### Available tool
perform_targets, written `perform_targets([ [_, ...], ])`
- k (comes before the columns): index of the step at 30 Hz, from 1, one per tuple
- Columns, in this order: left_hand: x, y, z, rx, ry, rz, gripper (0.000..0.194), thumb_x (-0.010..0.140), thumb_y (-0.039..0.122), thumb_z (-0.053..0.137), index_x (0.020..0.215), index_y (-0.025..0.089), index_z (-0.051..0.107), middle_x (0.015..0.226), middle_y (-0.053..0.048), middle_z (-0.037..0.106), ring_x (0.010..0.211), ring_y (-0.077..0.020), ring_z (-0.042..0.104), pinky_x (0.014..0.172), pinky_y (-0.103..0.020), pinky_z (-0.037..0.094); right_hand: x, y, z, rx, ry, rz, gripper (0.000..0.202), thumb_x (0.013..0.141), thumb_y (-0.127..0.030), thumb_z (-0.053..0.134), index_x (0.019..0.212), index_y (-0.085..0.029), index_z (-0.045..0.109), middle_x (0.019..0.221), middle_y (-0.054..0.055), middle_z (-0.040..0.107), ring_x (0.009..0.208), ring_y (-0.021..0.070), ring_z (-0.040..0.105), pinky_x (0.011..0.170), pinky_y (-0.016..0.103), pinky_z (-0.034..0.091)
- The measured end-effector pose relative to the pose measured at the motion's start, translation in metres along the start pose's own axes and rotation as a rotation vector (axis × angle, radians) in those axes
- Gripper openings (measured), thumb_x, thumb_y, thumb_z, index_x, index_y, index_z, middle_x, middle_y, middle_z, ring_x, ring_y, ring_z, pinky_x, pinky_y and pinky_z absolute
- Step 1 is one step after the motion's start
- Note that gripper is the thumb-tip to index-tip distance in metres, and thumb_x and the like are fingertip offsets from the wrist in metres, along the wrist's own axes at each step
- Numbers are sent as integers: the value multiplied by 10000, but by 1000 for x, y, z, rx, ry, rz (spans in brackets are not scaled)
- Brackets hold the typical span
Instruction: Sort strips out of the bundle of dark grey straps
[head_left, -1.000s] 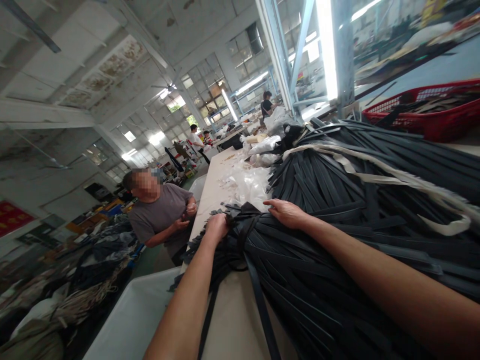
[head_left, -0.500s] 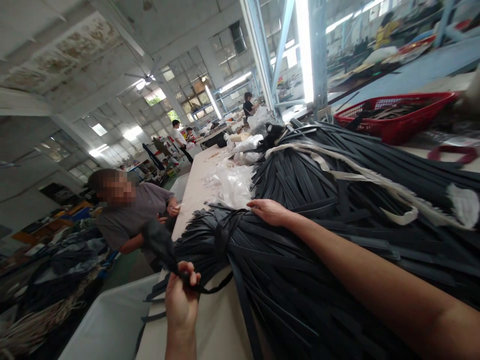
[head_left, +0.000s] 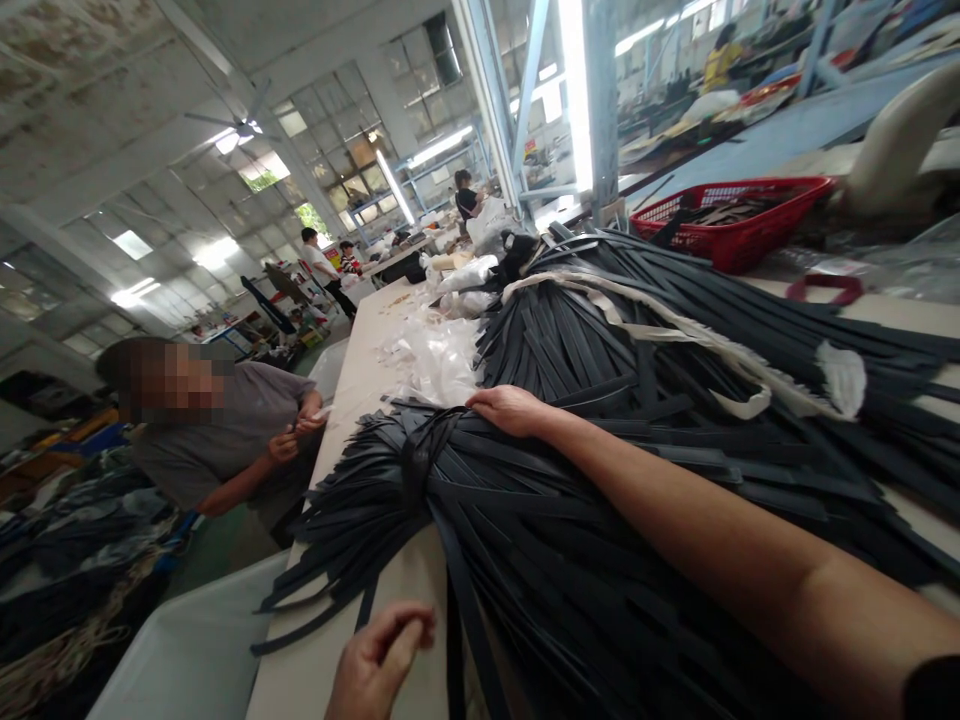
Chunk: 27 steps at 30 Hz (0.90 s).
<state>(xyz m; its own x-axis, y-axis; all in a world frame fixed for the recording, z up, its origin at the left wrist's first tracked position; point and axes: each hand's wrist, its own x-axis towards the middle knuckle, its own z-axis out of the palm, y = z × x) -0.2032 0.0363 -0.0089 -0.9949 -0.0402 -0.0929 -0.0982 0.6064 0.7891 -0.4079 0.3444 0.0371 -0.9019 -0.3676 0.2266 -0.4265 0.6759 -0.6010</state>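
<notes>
A big bundle of dark strips (head_left: 525,520) lies on the long table (head_left: 360,370), cinched by a dark tie (head_left: 415,462) near its fanned-out end. My right hand (head_left: 510,408) rests flat on top of the bundle just beyond the tie, fingers spread, gripping nothing. My left hand (head_left: 379,660) is low at the bottom edge, over the table's near part, fingers loosely curled with nothing visible in them. A second heap of dark strips (head_left: 675,330), bound with a white cloth band (head_left: 712,350), lies behind.
A person in a grey shirt (head_left: 225,440) sits left of the table, hands together. Clear plastic bags (head_left: 435,355) lie further along the table. A red basket (head_left: 735,215) stands at the back right. A grey bin (head_left: 187,650) sits below the table's left side. Other workers are far off.
My left hand has let go of the strip it was pulling and dropped back toward me. The view has shifted right and down. My right hand stays on the bundle.
</notes>
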Motion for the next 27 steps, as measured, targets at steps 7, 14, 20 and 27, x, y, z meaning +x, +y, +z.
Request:
perform_targets([
  [7,118,104,-5,384,321,202,800,785,621,593,1419,144,486,969,-83,705,883,-270,669,859,-397,495,0,-1,0,-5,7,3,397,1059,-316,407,1367,-198,629,1313,79,647,1217,235,609,989,281,465],
  [14,186,152,-23,776,9,65,89,890,246,592,847,182,637,637,0,639,603,-182,635,609,-271,445,1,-2,2,-37,2,-16,383,1055,-344,403,1300,-229,675,1258,68,674,1178,236,625,927,274,473],
  [20,221,230,-25,586,237,491,497,821,203,630,1315,160,604,1340,-150,627,1070,-265,680,910,-342,514,1,-2,3,-61,4,-42,391,1053,-340,390,1293,-232,679,1241,73,681,1144,243,638,872,278,475],
  [27,199,242,9,1088,-20,366,485,826,440,667,1214,150,705,1264,-174,689,1227,-367,608,1054,-469,467,0,-2,1,-40,3,-50,396,1052,-321,376,1274,-219,688,1220,87,688,1124,248,643,876,281,471],
])
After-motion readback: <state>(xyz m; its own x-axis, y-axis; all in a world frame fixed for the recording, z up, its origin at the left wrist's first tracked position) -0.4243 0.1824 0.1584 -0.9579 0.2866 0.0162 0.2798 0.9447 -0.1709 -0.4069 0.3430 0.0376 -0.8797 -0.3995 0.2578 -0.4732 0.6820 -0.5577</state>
